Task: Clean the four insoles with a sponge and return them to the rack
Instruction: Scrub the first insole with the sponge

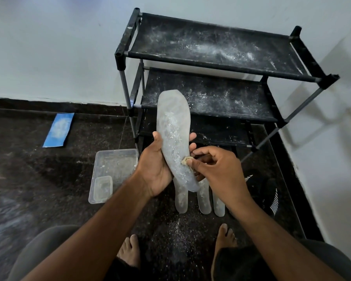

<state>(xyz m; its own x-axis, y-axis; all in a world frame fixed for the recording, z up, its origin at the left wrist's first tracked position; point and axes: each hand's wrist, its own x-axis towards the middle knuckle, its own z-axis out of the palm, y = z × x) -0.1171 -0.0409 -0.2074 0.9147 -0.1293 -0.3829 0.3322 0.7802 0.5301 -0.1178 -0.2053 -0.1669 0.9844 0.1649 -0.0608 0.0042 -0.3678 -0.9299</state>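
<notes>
I held mid-frame | left hand (154, 169) gripped pale dusty insole (173, 138) | right hand (217, 169) pinched tan sponge scrap (185, 160) | risk: floppy insole buckling under pressure

A clear plastic tray (118, 161) sat on the dark speckled floor (49, 169), a small clear container (103, 188) in its near corner. A blue card (58, 130) lay near the wall (49, 47). White powder (176, 226) dusted the floor.

You're holding a pale grey insole (173, 136) showing white powder streaks; the black rack (211, 45) is showing white speckles.
</notes>
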